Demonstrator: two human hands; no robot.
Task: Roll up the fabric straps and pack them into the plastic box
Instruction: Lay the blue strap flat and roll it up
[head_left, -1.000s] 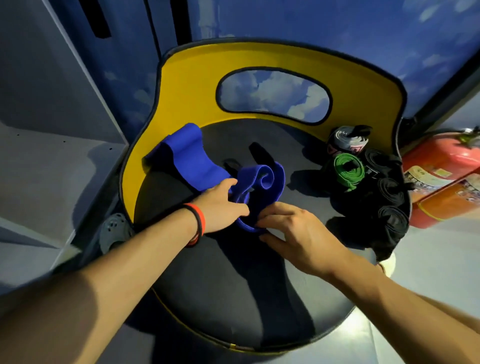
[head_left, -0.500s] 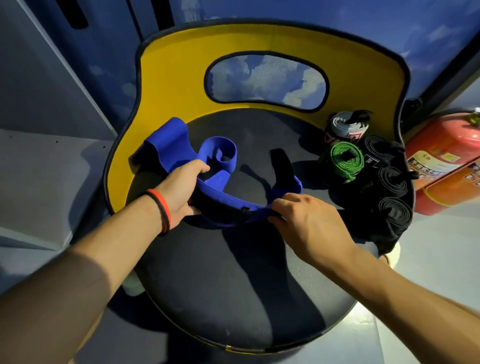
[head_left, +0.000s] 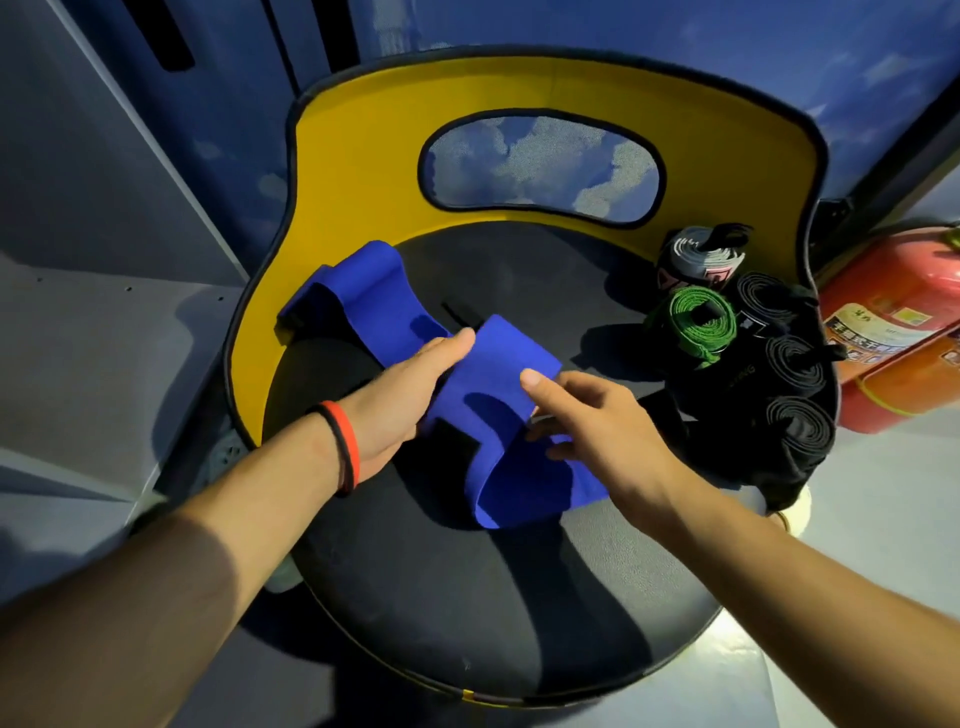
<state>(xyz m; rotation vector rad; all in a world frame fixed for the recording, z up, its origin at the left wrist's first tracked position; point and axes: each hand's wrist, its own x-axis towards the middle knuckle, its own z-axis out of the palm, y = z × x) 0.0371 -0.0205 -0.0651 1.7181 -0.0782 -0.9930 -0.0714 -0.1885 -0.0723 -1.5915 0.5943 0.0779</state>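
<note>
While the wide blue fabric strap (head_left: 498, 364) lies folded across the round black chair seat (head_left: 467, 597), the right hand (head_left: 602, 421) pinches its fold between thumb and curled fingers. The left hand (head_left: 400, 395) rests straight fingers against it, thumb hidden.

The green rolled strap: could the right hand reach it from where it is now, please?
Probably yes. The green rolled strap lies uncovered on the seat just beyond the right hand, nothing between them; but that hand pinches the blue strap and must release it first.
</note>
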